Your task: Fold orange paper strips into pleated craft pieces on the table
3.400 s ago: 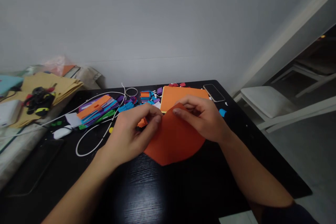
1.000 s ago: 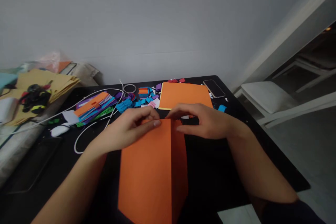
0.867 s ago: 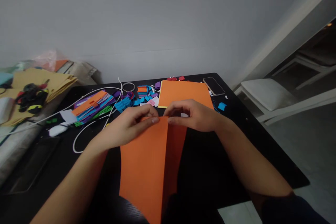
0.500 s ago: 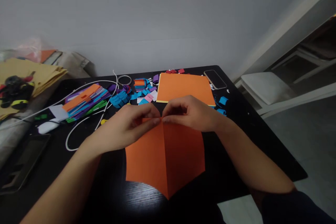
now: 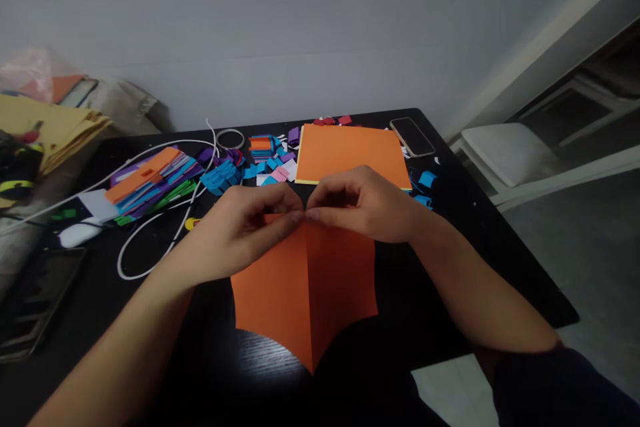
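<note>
An orange sheet of paper (image 5: pixel 305 287) with a crease down its middle hangs upright between my hands, its lower edge cut in curves that meet at a point. My left hand (image 5: pixel 260 220) pinches the top edge just left of the crease, thumb on the near side. Close beside it, my right hand (image 5: pixel 350 203) pinches the same edge just right of the crease. The fingertips of both hands nearly touch. The far side of the paper is hidden from me.
Behind my hands lies a stack of orange and yellow sheets (image 5: pixel 355 153), with a phone (image 5: pixel 413 137) at its right. Bundled paper strips (image 5: pixel 155 180), a white cable (image 5: pixel 131 233) and a dark tablet-like object (image 5: pixel 43 303) lie to the left. A white stool (image 5: pixel 495 153) stands beyond the table.
The view has shifted slightly. The right half of the orange paper now looks narrower, tilted more about the crease. Both hands keep their pinch on the top edge.
</note>
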### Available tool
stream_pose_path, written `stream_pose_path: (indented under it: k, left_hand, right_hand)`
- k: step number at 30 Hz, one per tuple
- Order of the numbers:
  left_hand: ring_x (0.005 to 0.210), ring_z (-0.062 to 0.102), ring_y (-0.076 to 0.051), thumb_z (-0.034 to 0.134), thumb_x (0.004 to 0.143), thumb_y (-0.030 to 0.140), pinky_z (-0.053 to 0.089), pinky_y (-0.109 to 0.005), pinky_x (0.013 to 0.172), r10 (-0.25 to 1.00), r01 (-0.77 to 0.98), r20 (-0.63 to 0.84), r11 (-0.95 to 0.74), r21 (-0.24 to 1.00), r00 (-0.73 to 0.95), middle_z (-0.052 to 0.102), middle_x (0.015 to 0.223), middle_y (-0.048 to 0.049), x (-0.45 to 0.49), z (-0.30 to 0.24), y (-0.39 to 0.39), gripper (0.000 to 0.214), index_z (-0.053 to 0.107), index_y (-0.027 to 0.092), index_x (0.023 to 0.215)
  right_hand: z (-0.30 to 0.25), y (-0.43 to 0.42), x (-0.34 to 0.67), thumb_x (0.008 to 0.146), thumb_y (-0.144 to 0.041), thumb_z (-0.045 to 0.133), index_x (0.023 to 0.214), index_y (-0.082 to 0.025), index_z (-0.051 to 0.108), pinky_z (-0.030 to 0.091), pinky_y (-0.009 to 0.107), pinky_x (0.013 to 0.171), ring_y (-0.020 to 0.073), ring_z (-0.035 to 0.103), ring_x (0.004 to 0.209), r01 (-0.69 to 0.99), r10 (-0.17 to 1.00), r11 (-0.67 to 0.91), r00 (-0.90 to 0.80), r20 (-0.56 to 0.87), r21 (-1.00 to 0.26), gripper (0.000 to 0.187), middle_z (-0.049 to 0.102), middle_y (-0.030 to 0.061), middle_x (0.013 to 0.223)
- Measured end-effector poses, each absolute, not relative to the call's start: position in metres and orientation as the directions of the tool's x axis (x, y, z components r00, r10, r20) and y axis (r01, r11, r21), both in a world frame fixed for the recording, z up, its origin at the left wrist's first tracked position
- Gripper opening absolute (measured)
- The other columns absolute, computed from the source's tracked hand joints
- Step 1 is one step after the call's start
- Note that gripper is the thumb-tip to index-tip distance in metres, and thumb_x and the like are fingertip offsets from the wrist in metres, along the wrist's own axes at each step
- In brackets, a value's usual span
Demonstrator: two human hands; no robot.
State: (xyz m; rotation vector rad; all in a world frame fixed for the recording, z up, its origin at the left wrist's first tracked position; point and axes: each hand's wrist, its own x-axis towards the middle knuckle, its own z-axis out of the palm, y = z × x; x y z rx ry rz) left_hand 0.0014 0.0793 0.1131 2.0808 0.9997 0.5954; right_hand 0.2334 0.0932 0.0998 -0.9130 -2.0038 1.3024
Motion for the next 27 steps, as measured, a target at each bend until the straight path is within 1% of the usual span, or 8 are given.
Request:
stream_pose_path:
  k: [4,9,13,18,23,27]
  left_hand:
    - [0.058,0.046,-0.008,0.059,0.099,0.027,0.036,-0.021,0.051,0.842,0.456,0.116,-0.395,0.798,0.527,0.055,0.069,0.0046,0.0034,0.1112,0.0772,0.018,0.066,0.019,0.085]
    - [0.055,0.045,-0.008,0.059,0.1,0.031,0.034,-0.023,0.05,0.864,0.452,0.115,-0.365,0.814,0.49,0.054,0.067,0.0046,0.003,0.1092,0.0751,0.019,0.065,0.019,0.086]
    - [0.056,0.046,-0.009,0.059,0.1,0.032,0.035,-0.023,0.051,0.872,0.463,0.107,-0.353,0.813,0.478,0.054,0.066,0.0044,0.0032,0.1099,0.0747,0.02,0.065,0.019,0.087]
    - [0.057,0.045,-0.01,0.059,0.1,0.032,0.035,-0.023,0.05,0.881,0.49,0.096,-0.345,0.8,0.463,0.055,0.067,0.0031,0.0043,0.1109,0.0748,0.021,0.065,0.018,0.086]
    - [0.056,0.041,-0.009,0.058,0.099,0.029,0.031,-0.022,0.049,0.882,0.527,0.067,-0.338,0.78,0.467,0.051,0.065,0.0043,0.0065,0.1111,0.0741,0.02,0.065,0.018,0.085]
    - [0.056,0.04,-0.009,0.057,0.099,0.031,0.03,-0.023,0.05,0.882,0.534,0.045,-0.323,0.781,0.469,0.048,0.065,0.0052,0.0078,0.109,0.0747,0.02,0.064,0.019,0.085]
  right_hand:
    - [0.1021,0.0893,0.2308,0.091,-0.027,0.075,0.087,-0.016,0.078,0.047,0.026,0.066,0.0131,0.063,0.073,0.204,0.833,0.281,-0.538,0.132,-0.938,0.012,0.074,0.0016,0.079]
    - [0.1022,0.0873,0.2299,0.09,-0.03,0.078,0.088,-0.016,0.078,0.049,0.025,0.065,0.0144,0.066,0.076,0.156,0.851,0.229,-0.512,0.12,-0.961,0.014,0.075,0.0025,0.082]
    - [0.1017,0.087,0.2297,0.09,-0.032,0.078,0.089,-0.016,0.078,0.05,0.025,0.066,0.0147,0.067,0.078,0.144,0.86,0.199,-0.499,0.103,-0.969,0.016,0.076,0.0025,0.084]
    - [0.1005,0.0877,0.2295,0.091,-0.033,0.078,0.09,-0.017,0.079,0.048,0.025,0.065,0.0149,0.067,0.077,0.207,0.868,0.199,-0.491,0.074,-0.958,0.016,0.076,0.0023,0.083]
    - [0.1022,0.0848,0.2305,0.092,-0.033,0.075,0.09,-0.017,0.079,0.05,0.027,0.067,0.0164,0.07,0.079,0.297,0.888,0.184,-0.458,0.03,-0.937,0.016,0.079,0.0034,0.085]
    - [0.1053,0.084,0.2316,0.095,-0.032,0.072,0.091,-0.019,0.079,0.052,0.027,0.067,0.0178,0.073,0.081,0.383,0.902,0.16,-0.431,-0.022,-0.91,0.016,0.08,0.0041,0.089]
